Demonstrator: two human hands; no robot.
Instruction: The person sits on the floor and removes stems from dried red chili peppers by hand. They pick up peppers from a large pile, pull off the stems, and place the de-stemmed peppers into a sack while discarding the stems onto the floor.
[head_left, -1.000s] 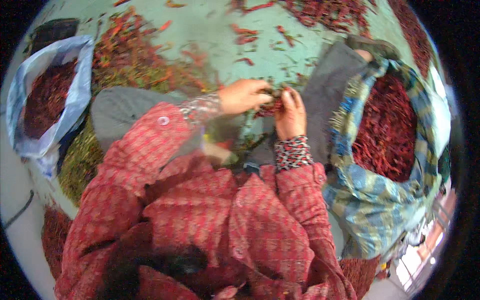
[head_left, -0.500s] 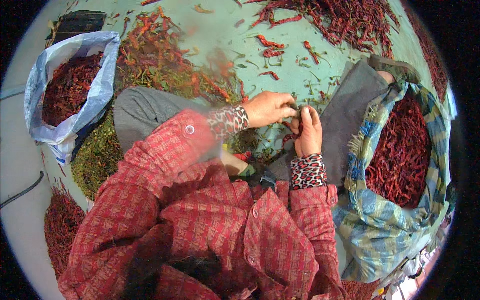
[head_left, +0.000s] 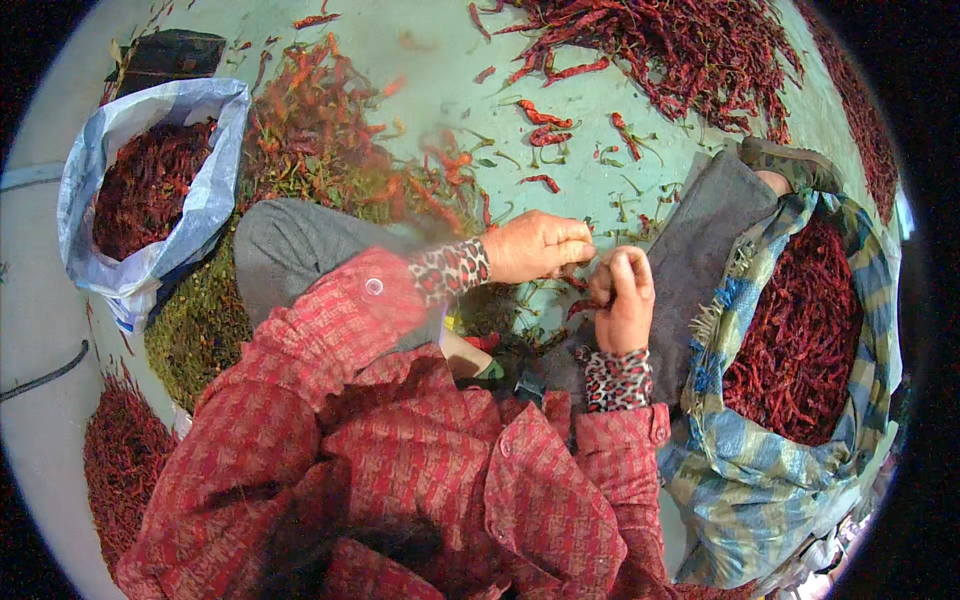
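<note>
My left hand [head_left: 535,248] is closed, with thumb and fingertips pinched together; whatever is between them is too small to make out. Close beside it, slightly lower, my right hand [head_left: 625,300] has its fingers curled and thumb raised. A dark red dried chili pepper [head_left: 581,306] shows at the left side of the right hand's curled fingers, partly hidden by them. Both hands are above the gap between my legs, where chili bits and stems lie. Several loose red chilies [head_left: 545,135] and green stems lie on the pale floor beyond.
On the right stands an open checked sack [head_left: 700,430] of dark red chilies. A white-blue sack [head_left: 75,220] of chilies is at the left, near a pile of green stems [head_left: 195,320]. Mixed chilies [head_left: 320,130] lie ahead; a large red heap [head_left: 680,60] lies at far right.
My hands were touching at the fingertips and have now come slightly apart. The right hand has moved down and its fingers have curled more. The view has shifted a little.
</note>
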